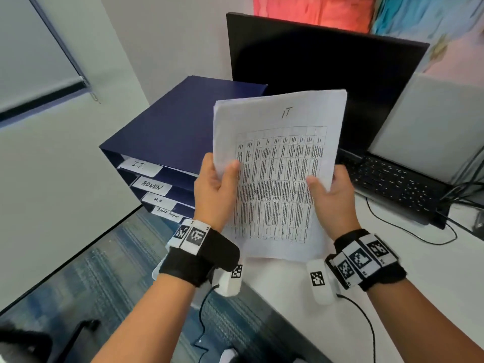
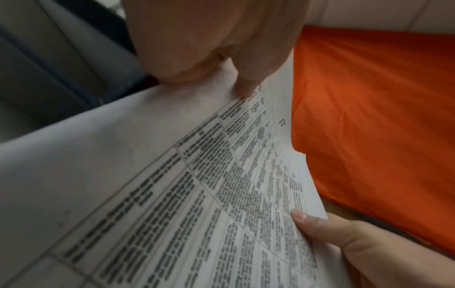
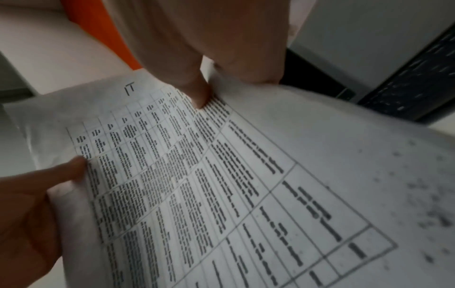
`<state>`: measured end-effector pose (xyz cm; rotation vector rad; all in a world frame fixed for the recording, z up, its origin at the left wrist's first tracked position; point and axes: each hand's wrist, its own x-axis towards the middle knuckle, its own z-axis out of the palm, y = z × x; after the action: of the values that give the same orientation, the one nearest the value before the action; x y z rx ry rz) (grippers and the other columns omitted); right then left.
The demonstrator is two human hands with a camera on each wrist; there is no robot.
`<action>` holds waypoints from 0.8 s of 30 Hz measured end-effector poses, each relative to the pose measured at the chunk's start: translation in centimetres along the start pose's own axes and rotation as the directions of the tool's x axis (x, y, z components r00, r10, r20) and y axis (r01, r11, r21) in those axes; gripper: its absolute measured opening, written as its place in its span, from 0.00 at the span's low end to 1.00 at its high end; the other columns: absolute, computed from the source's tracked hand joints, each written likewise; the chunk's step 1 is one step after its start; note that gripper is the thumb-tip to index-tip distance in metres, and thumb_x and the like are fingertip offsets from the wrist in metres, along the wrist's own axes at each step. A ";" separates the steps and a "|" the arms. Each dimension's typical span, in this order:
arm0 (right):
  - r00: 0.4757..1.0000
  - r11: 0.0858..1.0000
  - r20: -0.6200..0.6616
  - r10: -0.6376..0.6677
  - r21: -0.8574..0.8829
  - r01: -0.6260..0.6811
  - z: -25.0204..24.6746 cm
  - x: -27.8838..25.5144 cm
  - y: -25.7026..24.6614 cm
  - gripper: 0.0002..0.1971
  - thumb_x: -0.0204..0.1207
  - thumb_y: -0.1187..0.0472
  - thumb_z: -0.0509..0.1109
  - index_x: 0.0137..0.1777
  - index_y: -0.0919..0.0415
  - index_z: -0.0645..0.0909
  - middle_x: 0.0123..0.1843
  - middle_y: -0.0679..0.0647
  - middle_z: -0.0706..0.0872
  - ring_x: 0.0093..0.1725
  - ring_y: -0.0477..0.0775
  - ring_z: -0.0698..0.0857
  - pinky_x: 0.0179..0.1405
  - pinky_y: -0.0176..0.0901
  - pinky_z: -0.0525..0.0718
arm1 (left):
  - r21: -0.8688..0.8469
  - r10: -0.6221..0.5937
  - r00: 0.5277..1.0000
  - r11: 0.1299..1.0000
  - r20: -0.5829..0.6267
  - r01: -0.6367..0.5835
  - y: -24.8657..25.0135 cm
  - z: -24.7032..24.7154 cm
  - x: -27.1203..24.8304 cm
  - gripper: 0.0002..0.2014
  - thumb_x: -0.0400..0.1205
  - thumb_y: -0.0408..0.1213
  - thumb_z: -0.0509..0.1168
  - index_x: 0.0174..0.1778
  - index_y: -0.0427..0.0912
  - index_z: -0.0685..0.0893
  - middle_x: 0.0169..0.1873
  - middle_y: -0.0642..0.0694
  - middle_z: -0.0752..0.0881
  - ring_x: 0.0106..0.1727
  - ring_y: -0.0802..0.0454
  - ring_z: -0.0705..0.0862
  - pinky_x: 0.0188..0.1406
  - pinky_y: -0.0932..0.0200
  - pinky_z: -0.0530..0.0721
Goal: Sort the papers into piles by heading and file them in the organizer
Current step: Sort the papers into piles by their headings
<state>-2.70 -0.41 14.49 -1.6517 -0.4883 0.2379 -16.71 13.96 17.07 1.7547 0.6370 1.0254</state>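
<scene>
1. Head view: both hands hold a stack of papers [image 1: 277, 174] up in the air above the white counter [image 1: 288, 284], in front of the dark monitor [image 1: 322, 74].
2. The top sheet carries a handwritten heading "IT" [image 1: 286, 113] over a printed table of small text.
3. The left hand [image 1: 214, 187] grips the stack's left edge, thumb on the front and fingers behind.
4. The right hand [image 1: 332, 195] grips the right edge the same way, thumb pressed on the printed face.
5. The dark blue organizer [image 1: 167, 142] stands on the counter just left of the papers, apart from them.
6. Its slots bear labels reading "I.T." [image 1: 140, 166], "ADMIN" [image 1: 152, 186] and "H.R" [image 1: 159, 200]; the lowest label is too blurred to read surely.
7. A laptop keyboard [image 1: 392, 182] lies to the right, behind the right hand.
8. The wrist views show each thumb [image 2: 246, 85] flat on the sheet.
</scene>
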 end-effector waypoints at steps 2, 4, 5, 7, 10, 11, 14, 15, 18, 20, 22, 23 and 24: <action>0.998 0.999 0.062 -0.032 0.027 0.031 1.2 -0.7 -1.1 0.09 0.79 0.63 0.69 0.57 0.52 0.77 0.51 0.42 0.85 0.46 0.30 0.85 0.42 0.23 0.82 | -0.053 -0.005 0.999 0.999 -0.039 0.003 -0.2 -2.4 -0.1 0.07 0.79 0.49 0.65 0.52 0.60 0.76 0.51 0.54 0.86 0.53 0.55 0.86 0.51 0.54 0.87; 0.991 0.997 0.128 -0.043 0.064 0.035 2.8 -1.8 -1.8 0.09 0.79 0.63 0.70 0.52 0.47 0.78 0.50 0.41 0.87 0.47 0.30 0.86 0.45 0.24 0.83 | -0.100 -0.021 0.994 0.995 -0.105 0.011 -0.7 -4.6 -0.4 0.10 0.79 0.46 0.65 0.55 0.59 0.77 0.54 0.54 0.86 0.56 0.55 0.86 0.54 0.55 0.86; 0.985 0.996 0.168 -0.044 0.080 0.031 3.7 -2.5 -2.1 0.09 0.79 0.62 0.70 0.51 0.45 0.78 0.50 0.41 0.87 0.49 0.32 0.86 0.47 0.27 0.84 | -0.122 -0.031 0.989 0.992 -0.146 0.013 -1.1 -5.8 -0.7 0.11 0.80 0.42 0.66 0.56 0.57 0.77 0.55 0.53 0.86 0.56 0.56 0.86 0.54 0.58 0.86; 0.966 0.995 0.257 -0.023 0.097 -0.002 5.6 -3.9 -2.1 0.10 0.80 0.62 0.68 0.52 0.44 0.77 0.52 0.41 0.87 0.51 0.33 0.86 0.50 0.28 0.84 | -0.144 -0.063 0.973 0.989 -0.221 0.031 -1.9 -8.0 -1.1 0.11 0.82 0.32 0.65 0.55 0.53 0.77 0.53 0.52 0.86 0.53 0.60 0.87 0.53 0.63 0.85; 0.927 0.999 0.375 0.006 0.048 -0.026 8.9 -5.9 -1.4 0.07 0.84 0.60 0.60 0.58 0.46 0.73 0.56 0.38 0.84 0.56 0.34 0.83 0.56 0.33 0.80 | -0.130 -0.147 0.942 0.985 -0.303 0.112 -3.5 -11.2 -1.9 0.12 0.83 0.28 0.63 0.51 0.53 0.77 0.51 0.50 0.86 0.51 0.57 0.87 0.54 0.57 0.85; 0.917 0.999 0.398 0.019 0.018 -0.028 10.0 -6.5 -1.1 0.07 0.85 0.59 0.58 0.59 0.49 0.72 0.57 0.40 0.83 0.57 0.37 0.82 0.57 0.36 0.80 | -0.125 -0.184 0.929 0.981 -0.321 0.151 -4.2 -12.3 -2.2 0.11 0.83 0.29 0.63 0.50 0.53 0.77 0.51 0.50 0.87 0.52 0.54 0.87 0.55 0.54 0.85; 0.902 0.998 0.429 0.051 -0.058 -0.028 12.9 -8.2 -0.3 0.08 0.85 0.59 0.58 0.62 0.57 0.72 0.57 0.49 0.84 0.55 0.48 0.84 0.57 0.45 0.82 | -0.125 -0.304 0.888 0.952 -0.346 0.278 -6.4 -15.2 -2.8 0.10 0.83 0.31 0.64 0.52 0.53 0.77 0.53 0.49 0.87 0.54 0.51 0.87 0.57 0.50 0.85; 0.899 0.997 0.435 0.054 -0.080 -0.021 13.8 -8.7 -0.1 0.09 0.85 0.60 0.58 0.62 0.59 0.73 0.56 0.49 0.84 0.54 0.49 0.83 0.57 0.45 0.82 | -0.125 -0.342 0.870 0.940 -0.354 0.319 -7.0 -16.0 -3.1 0.09 0.82 0.32 0.64 0.54 0.51 0.76 0.54 0.46 0.87 0.54 0.51 0.87 0.57 0.49 0.85; 0.880 0.992 0.467 0.090 -0.118 -0.039 15.8 -10.2 0.7 0.09 0.85 0.60 0.58 0.61 0.61 0.75 0.55 0.52 0.85 0.54 0.51 0.84 0.56 0.44 0.81 | -0.092 -0.422 0.836 0.904 -0.351 0.418 -8.6 -18.2 -3.7 0.13 0.82 0.33 0.64 0.62 0.43 0.75 0.57 0.43 0.86 0.52 0.52 0.87 0.53 0.53 0.85; 0.863 0.984 0.483 0.147 -0.163 -0.076 16.8 -10.9 1.2 0.10 0.85 0.61 0.58 0.61 0.62 0.76 0.56 0.53 0.84 0.54 0.52 0.83 0.54 0.42 0.81 | -0.061 -0.463 0.820 0.880 -0.337 0.471 -9.3 -19.1 -4.0 0.14 0.82 0.34 0.65 0.63 0.41 0.74 0.55 0.44 0.86 0.49 0.52 0.87 0.45 0.59 0.85; 0.845 0.966 0.476 0.242 -0.199 -0.164 17.5 -11.4 1.7 0.09 0.85 0.61 0.58 0.60 0.61 0.76 0.56 0.54 0.84 0.53 0.52 0.83 0.52 0.42 0.81 | -0.014 -0.497 0.802 0.852 -0.330 0.523 -9.7 -19.6 -4.2 0.13 0.82 0.36 0.65 0.60 0.45 0.73 0.54 0.47 0.85 0.46 0.54 0.86 0.39 0.62 0.82; 0.837 0.954 0.465 0.288 -0.211 -0.211 17.8 -11.6 2.0 0.09 0.85 0.60 0.57 0.59 0.59 0.76 0.56 0.54 0.84 0.53 0.53 0.83 0.52 0.43 0.81 | -0.002 -0.517 0.795 0.839 -0.318 0.545 -9.9 -19.9 -4.2 0.12 0.82 0.36 0.65 0.60 0.47 0.72 0.53 0.48 0.85 0.45 0.55 0.86 0.37 0.63 0.81; 0.829 0.943 0.454 0.327 -0.213 -0.256 18.1 -11.8 2.2 0.08 0.85 0.60 0.57 0.58 0.58 0.76 0.57 0.54 0.84 0.54 0.54 0.84 0.53 0.44 0.82 | 0.003 -0.530 0.793 0.831 -0.302 0.557 -10.1 -20.2 -4.1 0.13 0.82 0.36 0.65 0.60 0.49 0.72 0.53 0.48 0.85 0.45 0.56 0.86 0.37 0.63 0.81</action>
<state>-20.49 10.28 8.22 -1.8068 -0.6359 0.8831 -35.83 24.35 9.90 1.3671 1.3119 0.8483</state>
